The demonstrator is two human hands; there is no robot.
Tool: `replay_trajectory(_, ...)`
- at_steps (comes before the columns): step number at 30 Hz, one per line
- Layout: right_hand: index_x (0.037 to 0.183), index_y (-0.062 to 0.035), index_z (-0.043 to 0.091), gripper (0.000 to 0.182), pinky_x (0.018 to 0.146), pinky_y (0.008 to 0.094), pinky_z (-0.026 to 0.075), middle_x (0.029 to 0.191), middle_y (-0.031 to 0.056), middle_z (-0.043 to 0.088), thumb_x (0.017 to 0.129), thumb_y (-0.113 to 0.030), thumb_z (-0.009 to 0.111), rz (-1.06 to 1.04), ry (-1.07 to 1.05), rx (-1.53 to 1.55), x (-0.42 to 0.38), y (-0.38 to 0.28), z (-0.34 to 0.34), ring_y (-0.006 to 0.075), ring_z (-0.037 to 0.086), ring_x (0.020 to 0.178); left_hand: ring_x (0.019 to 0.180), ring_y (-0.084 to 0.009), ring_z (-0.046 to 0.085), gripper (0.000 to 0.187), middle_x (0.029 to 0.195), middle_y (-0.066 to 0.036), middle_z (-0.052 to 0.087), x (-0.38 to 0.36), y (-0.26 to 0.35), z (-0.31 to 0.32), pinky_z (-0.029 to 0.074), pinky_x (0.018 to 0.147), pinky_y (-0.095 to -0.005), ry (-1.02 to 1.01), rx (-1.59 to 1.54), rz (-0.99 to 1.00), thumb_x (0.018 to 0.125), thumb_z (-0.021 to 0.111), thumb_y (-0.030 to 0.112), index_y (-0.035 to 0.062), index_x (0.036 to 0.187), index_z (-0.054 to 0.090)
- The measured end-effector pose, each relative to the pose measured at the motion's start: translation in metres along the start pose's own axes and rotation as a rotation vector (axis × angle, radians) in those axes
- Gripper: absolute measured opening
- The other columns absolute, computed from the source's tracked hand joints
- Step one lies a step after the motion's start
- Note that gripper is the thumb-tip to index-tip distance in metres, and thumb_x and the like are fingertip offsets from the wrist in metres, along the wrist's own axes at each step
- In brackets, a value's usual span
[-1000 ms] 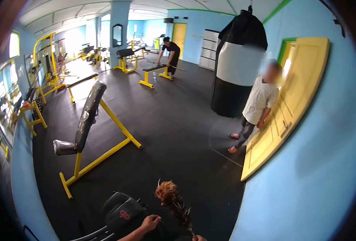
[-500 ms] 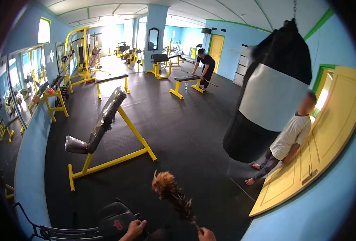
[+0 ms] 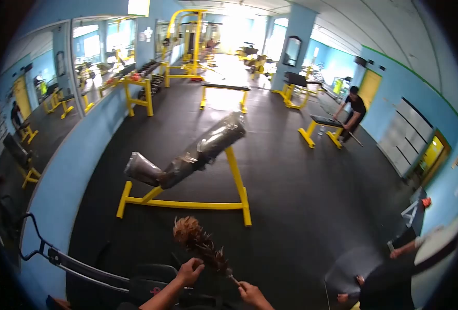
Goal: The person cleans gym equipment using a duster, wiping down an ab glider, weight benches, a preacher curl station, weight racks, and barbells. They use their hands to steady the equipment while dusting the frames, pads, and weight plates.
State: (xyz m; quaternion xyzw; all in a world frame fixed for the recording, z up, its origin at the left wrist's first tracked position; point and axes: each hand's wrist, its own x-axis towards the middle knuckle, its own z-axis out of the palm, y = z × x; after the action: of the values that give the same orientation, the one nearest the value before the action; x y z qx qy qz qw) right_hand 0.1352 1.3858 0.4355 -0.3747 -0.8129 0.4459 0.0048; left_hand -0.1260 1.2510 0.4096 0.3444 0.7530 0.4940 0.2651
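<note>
A feather duster (image 3: 200, 245) with brown feathers, lighter at the tip, points up and left from my right hand (image 3: 252, 294). The fingers of that hand are wrapped round its thin handle. My left hand (image 3: 190, 272) is closed, fingers curled in, right beside the lower feathers; no object shows in it. Below my left forearm lies a black padded piece (image 3: 154, 281) with a red mark. Just beyond the duster's tip stands an inclined bench (image 3: 203, 150) with a yellow frame and plastic-wrapped pads.
A metal rail (image 3: 92, 271) with a bent black handle runs along the lower left. At the lower right stands a person (image 3: 394, 274); another person (image 3: 354, 111) bends by a flat bench (image 3: 326, 122). Dumbbells (image 3: 148, 70) line the mirrored left wall.
My view has turned left, and the punching bag and yellow door beside it have left the frame. My left hand has come up closer to the duster's feathers.
</note>
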Motion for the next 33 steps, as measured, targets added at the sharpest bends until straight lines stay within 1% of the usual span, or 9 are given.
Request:
replay_trajectory(4,0.124,-0.0102,0.059,0.032,0.086,0.0464,0.051,0.108,0.0221,0.067,0.097,-0.023,0.049,-0.114,-0.027,-0.008,0.103,-0.052,-0.028,0.0406,0.063,0.103,0.079,-0.0232,0.068,0.034,0.093,-0.012,0.069,0.058,0.046,-0.038,0.054,0.075,-0.0349,0.068,0.02,-0.074,0.091,0.068,0.021,0.0052,0.12,0.057)
replay_trajectory(6,0.131,-0.0109,0.05,0.037,0.088,0.0533,0.048,0.112,0.0245,0.064,0.096,-0.022,0.046,-0.151,-0.098,-0.113,0.147,-0.075,-0.033,0.044,0.06,0.105,0.078,-0.0213,0.067,0.035,0.094,-0.011,0.069,0.076,0.051,-0.047,0.054,0.074,-0.0337,0.13,-0.049,-0.038,0.091,0.066,0.019,0.0065,0.122,0.056)
replay_trajectory(9,0.131,-0.0068,0.051,0.038,0.088,0.0485,0.05,0.109,0.0239,0.066,0.095,-0.019,0.051,-0.267,-0.124,-0.109,0.212,-0.098,-0.026,0.042,0.062,0.103,0.08,-0.0206,0.067,0.035,0.095,-0.009,0.068,0.106,0.047,-0.059,0.054,0.075,-0.0331,0.242,-0.058,-0.023,0.091,0.065,0.015,0.007,0.123,0.055)
replay_trajectory(12,0.131,-0.007,0.051,0.037,0.089,0.0493,0.049,0.111,0.0253,0.064,0.095,-0.018,0.05,-0.307,-0.178,-0.051,0.268,-0.119,-0.015,0.0428,0.061,0.104,0.081,-0.0207,0.067,0.034,0.095,-0.009,0.068,0.14,0.03,-0.071,0.053,0.076,-0.034,0.312,-0.007,-0.098,0.091,0.064,0.014,0.0072,0.123,0.055)
replay_trajectory(16,0.132,-0.0073,0.05,0.039,0.092,0.0497,0.048,0.115,0.0255,0.063,0.094,-0.014,0.048,-0.24,-0.252,-0.097,0.341,-0.127,0.006,0.0427,0.06,0.107,0.083,-0.0208,0.067,0.037,0.097,-0.009,0.069,0.187,-0.006,-0.085,0.053,0.078,-0.0345,0.318,0.11,-0.167,0.09,0.065,0.016,0.0073,0.125,0.055)
replay_trajectory(19,0.135,-0.0082,0.048,0.041,0.092,0.0508,0.047,0.119,0.0254,0.061,0.094,-0.012,0.046,-0.141,-0.387,-0.041,0.389,-0.134,0.017,0.0428,0.059,0.109,0.084,-0.0214,0.067,0.04,0.099,-0.009,0.069,0.218,-0.008,-0.106,0.053,0.08,-0.0347,0.27,0.14,-0.34,0.09,0.065,0.019,0.008,0.127,0.054)
replay_trajectory(22,0.138,-0.0102,0.044,0.043,0.091,0.0527,0.046,0.116,0.0289,0.061,0.095,-0.012,0.044,-0.227,-0.42,0.016,0.442,-0.145,0.023,0.0455,0.058,0.108,0.086,-0.021,0.067,0.041,0.099,-0.009,0.069,0.255,-0.006,-0.132,0.053,0.081,-0.0351,0.226,0.139,-0.366,0.09,0.065,0.02,0.0083,0.128,0.054)
replay_trajectory(26,0.139,-0.0098,0.043,0.044,0.09,0.0532,0.046,0.114,0.0293,0.061,0.095,-0.011,0.043,-0.18,-0.449,-0.013,0.483,-0.185,0.005,0.047,0.058,0.105,0.086,-0.0221,0.067,0.04,0.099,-0.009,0.068,0.308,0.003,-0.168,0.054,0.079,-0.0362,0.308,0.173,-0.394,0.091,0.065,0.019,0.0075,0.128,0.054)
replay_trajectory(33,0.141,-0.0155,0.043,0.045,0.083,0.0523,0.048,0.106,0.0255,0.062,0.096,-0.012,0.042,-0.074,-0.337,0.047,0.503,-0.213,0.008,0.0449,0.06,0.1,0.082,-0.019,0.064,0.041,0.099,-0.008,0.066,0.41,0.0,-0.207,0.053,0.076,-0.0326,0.19,0.181,-0.263,0.09,0.064,0.016,0.0065,0.128,0.053)
